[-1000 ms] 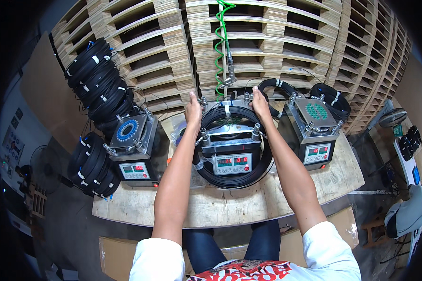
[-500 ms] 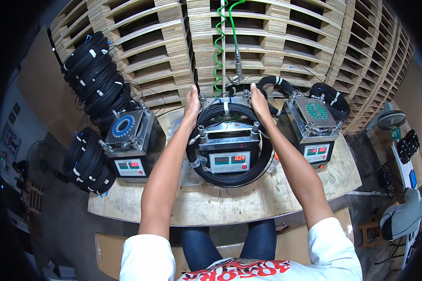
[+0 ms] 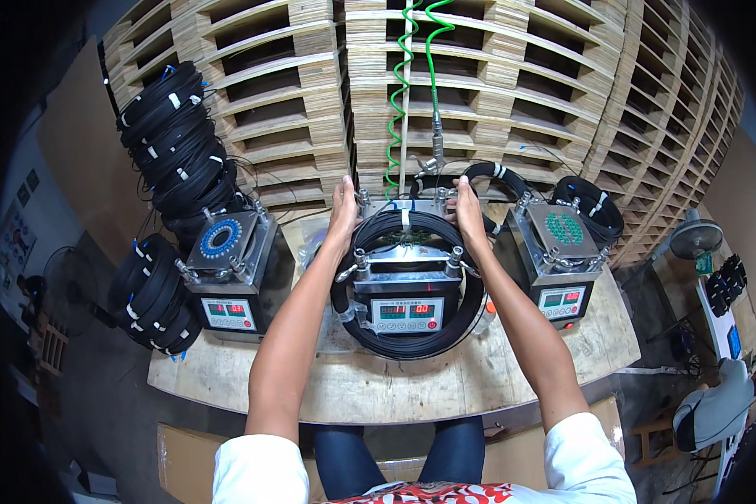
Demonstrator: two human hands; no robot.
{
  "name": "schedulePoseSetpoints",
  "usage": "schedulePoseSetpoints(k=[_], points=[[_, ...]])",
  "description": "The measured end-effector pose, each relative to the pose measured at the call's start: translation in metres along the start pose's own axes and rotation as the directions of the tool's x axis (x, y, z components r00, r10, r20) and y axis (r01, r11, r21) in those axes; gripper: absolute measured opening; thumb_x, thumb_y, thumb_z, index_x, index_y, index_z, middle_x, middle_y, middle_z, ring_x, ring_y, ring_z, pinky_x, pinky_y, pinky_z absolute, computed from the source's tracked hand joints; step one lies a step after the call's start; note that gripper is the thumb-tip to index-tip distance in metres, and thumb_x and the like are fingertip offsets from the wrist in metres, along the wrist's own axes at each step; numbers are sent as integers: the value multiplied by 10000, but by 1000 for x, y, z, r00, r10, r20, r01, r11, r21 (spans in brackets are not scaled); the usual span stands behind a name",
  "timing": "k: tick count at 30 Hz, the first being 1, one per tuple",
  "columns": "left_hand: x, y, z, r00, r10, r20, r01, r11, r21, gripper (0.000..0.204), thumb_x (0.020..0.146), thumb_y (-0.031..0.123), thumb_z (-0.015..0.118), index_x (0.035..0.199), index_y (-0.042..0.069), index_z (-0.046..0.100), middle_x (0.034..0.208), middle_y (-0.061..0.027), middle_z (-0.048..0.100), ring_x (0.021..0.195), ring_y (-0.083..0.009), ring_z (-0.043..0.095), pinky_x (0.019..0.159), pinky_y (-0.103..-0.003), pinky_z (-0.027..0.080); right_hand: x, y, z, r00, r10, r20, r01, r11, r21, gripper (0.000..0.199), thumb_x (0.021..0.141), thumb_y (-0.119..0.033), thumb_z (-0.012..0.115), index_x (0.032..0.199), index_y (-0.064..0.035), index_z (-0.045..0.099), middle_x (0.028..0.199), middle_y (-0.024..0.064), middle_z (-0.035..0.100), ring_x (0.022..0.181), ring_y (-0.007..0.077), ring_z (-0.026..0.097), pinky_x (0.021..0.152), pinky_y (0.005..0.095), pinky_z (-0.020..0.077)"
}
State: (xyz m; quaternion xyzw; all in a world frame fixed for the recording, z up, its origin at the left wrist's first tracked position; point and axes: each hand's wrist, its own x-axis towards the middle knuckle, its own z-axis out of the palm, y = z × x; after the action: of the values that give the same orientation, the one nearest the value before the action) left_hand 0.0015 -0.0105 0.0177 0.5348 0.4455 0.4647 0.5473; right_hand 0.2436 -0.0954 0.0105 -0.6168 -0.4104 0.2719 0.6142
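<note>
1. A large coil of black cable (image 3: 407, 332) is looped around the middle grey metal box machine with red digital readouts (image 3: 407, 307), which stands on a worn wooden workbench (image 3: 378, 386). The coil's near arc hangs in front of the machine's panel and its far arc lies across the machine's top rear edge.
2. The left hand (image 3: 343, 210) rests at the far left of the coil, fingers pointing away from the person and laid along the loop beside a metal post. Whether the fingers curl under the cable cannot be told from above.
3. The right hand (image 3: 466, 208) sits at the far right of the coil, fingers bent over the loop's top edge, seemingly gripping it; the fingertips are hidden behind the cable.
4. A white tie band (image 3: 405, 218) on the coil lies between the two hands.
5. A green spiral air hose (image 3: 395, 109) hangs down just beyond the hands, ending in a metal fitting (image 3: 435, 143).
6. A second grey machine with a blue round plate (image 3: 227, 269) stands to the left, and a third with a green plate (image 3: 559, 256) to the right.
7. Bundles of tied black cable coils (image 3: 172, 143) hang at the left; the lower ones run into shadow.
8. Stacked wooden pallets (image 3: 512, 76) fill the background, bent by the lens.
</note>
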Motion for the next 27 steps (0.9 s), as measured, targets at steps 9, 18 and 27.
schedulePoseSetpoints(k=[9,18,27], points=[[1,2,8,998,42,44,-46,995,91,981,899,842,291,1528,93,366,1245,-241,536,1131,-303,501,874,-476,445,29,25,-8,983,-167,-71,141,949,-281,728,1033,-617,304,1317,-14,596,805,112,624,751,198,590,721,337,461],[3,-8,0,982,48,-183,-58,997,-48,795,974,699,390,1274,-22,538,1035,-187,624,867,-258,639,656,-331,571,4,0,-2,990,-139,-5,138,986,-98,678,1046,-587,301,1294,-28,595,836,105,618,767,181,599,657,312,478],[19,-10,-7,984,66,168,-74,996,43,849,969,747,292,1373,44,543,1054,-145,689,888,-237,621,796,-378,493,14,12,-5,991,-103,-81,93,988,-127,712,1041,-590,318,1279,19,599,920,122,655,774,190,614,632,332,499]])
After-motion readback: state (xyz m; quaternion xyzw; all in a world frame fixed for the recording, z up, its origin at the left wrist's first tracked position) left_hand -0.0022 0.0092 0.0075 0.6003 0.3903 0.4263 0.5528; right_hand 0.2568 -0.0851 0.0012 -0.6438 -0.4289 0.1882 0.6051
